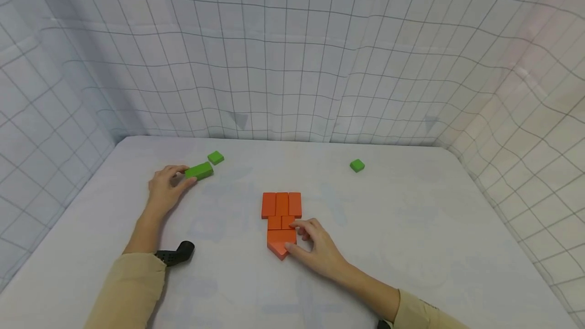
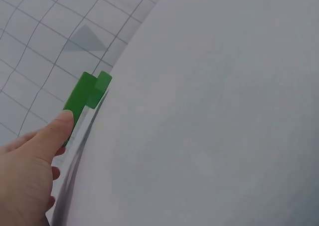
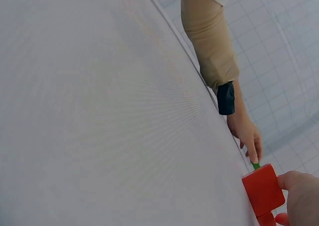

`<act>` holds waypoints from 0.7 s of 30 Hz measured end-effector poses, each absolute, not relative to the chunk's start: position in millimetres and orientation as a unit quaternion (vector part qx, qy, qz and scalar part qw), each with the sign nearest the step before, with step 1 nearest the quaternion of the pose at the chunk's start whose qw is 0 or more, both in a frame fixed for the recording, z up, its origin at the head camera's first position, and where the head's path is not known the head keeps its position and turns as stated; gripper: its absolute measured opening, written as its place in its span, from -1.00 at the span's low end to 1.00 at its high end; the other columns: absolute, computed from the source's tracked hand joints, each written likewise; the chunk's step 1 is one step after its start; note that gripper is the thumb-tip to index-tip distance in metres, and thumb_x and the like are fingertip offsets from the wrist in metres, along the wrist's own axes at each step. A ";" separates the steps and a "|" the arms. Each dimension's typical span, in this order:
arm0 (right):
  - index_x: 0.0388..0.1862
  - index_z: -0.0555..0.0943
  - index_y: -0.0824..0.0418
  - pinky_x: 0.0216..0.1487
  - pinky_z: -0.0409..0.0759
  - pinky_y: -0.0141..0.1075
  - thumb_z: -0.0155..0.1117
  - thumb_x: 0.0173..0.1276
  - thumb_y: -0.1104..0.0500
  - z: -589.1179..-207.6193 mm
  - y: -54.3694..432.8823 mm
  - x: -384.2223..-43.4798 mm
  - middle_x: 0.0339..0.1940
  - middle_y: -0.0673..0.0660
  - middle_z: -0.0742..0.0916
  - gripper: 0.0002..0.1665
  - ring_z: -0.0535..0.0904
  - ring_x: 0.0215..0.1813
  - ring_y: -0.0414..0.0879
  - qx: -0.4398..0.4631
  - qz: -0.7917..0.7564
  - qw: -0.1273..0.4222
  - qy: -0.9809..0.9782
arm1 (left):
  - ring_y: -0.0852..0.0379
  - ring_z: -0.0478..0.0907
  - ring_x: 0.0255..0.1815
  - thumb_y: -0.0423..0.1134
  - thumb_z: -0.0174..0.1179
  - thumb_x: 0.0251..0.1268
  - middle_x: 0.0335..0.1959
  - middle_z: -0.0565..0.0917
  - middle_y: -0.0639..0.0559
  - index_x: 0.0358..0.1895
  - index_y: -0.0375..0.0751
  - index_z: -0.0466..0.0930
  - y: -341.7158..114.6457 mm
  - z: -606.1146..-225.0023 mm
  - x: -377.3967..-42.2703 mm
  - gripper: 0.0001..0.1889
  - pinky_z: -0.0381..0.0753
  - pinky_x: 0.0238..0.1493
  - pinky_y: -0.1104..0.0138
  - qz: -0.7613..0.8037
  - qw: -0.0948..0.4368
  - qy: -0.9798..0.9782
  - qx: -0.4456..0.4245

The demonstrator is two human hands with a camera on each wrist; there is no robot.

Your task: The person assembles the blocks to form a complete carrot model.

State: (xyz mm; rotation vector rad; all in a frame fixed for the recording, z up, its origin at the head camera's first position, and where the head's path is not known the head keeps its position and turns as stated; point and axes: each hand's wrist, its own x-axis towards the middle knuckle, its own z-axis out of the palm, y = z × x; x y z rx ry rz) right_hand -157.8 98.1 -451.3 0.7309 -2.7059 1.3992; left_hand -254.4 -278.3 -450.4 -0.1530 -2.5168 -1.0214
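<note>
Nearest you, your left sleeve (image 1: 128, 288) leads to your left hand (image 1: 163, 190), its fingers clamped on the left end of a green block (image 1: 201, 170); orange blocks (image 1: 282, 204) on the desk (image 1: 411, 227), left of your right hand (image 1: 321, 253), touch its parted fingers.

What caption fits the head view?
Left hand grips a long green block; right hand touches orange blocks arranged together on a white table.

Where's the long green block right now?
In the head view, the long green block is toward the left, pinched by the person's left hand. Its nearest neighbour is a small green block, slightly farther back.
</note>
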 end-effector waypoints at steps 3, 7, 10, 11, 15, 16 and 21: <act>0.04 0.50 0.11 -0.18 0.43 -0.38 0.30 0.18 -0.03 -452.2 98.1 -157.9 -0.25 -0.03 0.50 -0.52 0.40 -0.25 -0.21 0.237 0.446 0.010 -0.863 | -0.26 0.32 -0.04 -0.25 0.22 0.17 -0.03 0.47 -0.33 0.02 -0.40 0.46 -268.9 -449.6 -260.0 -0.61 -0.02 0.02 -0.17 -0.400 0.208 -0.890 -0.072; 0.04 0.51 0.12 -0.17 0.43 -0.39 0.30 0.18 -0.03 -452.7 98.2 -157.8 -0.25 -0.02 0.50 -0.52 0.40 -0.25 -0.21 0.239 0.447 0.012 -0.862 | -0.22 0.31 -0.06 -0.27 0.24 0.15 -0.06 0.48 -0.30 0.02 -0.41 0.46 -250.6 -448.0 -269.7 -0.60 0.03 0.02 -0.10 -0.418 0.197 -0.881 -0.101; 0.05 0.51 0.13 -0.16 0.44 -0.38 0.31 0.17 -0.02 -452.1 98.2 -157.7 -0.24 -0.02 0.50 -0.52 0.41 -0.24 -0.21 0.238 0.450 0.010 -0.861 | -0.19 0.32 -0.07 -0.30 0.26 0.12 -0.08 0.49 -0.29 0.00 -0.40 0.47 -232.8 -446.7 -278.0 -0.61 0.10 0.00 -0.04 -0.423 0.188 -0.877 -0.129; 0.04 0.51 0.12 -0.16 0.44 -0.38 0.31 0.17 -0.02 -452.4 98.2 -157.8 -0.24 -0.02 0.50 -0.52 0.41 -0.24 -0.21 0.238 0.449 0.011 -0.861 | -0.19 0.32 -0.08 -0.31 0.27 0.11 -0.09 0.50 -0.29 -0.01 -0.40 0.48 -226.0 -446.1 -280.5 -0.62 0.13 -0.01 -0.02 -0.424 0.185 -0.876 -0.138; 0.04 0.51 0.11 -0.16 0.44 -0.38 0.31 0.17 -0.03 -452.5 98.3 -158.1 -0.24 -0.02 0.51 -0.52 0.41 -0.24 -0.21 0.235 0.447 0.010 -0.863 | -0.17 0.37 -0.09 -0.31 0.28 0.08 -0.11 0.52 -0.26 -0.04 -0.38 0.51 -198.1 -445.0 -288.6 -0.64 0.21 -0.02 0.02 -0.424 0.163 -0.874 -0.170; 0.04 0.50 0.11 -0.16 0.44 -0.38 0.30 0.17 -0.03 -452.5 98.3 -158.1 -0.24 -0.02 0.50 -0.52 0.41 -0.24 -0.22 0.235 0.446 0.010 -0.863 | -0.17 0.38 -0.09 -0.30 0.29 0.08 -0.12 0.52 -0.26 -0.05 -0.37 0.51 -191.5 -445.2 -290.1 -0.64 0.24 -0.02 0.02 -0.425 0.157 -0.873 -0.177; 0.04 0.51 0.11 -0.16 0.44 -0.38 0.30 0.17 -0.05 -452.1 98.1 -158.0 -0.24 -0.03 0.50 -0.51 0.41 -0.23 -0.22 0.232 0.446 0.005 -0.864 | -0.06 0.39 -0.13 -0.19 0.29 0.09 -0.17 0.55 -0.13 -0.08 -0.28 0.54 -163.7 -451.1 -297.5 -0.65 0.30 -0.07 0.06 -0.434 0.135 -0.865 -0.212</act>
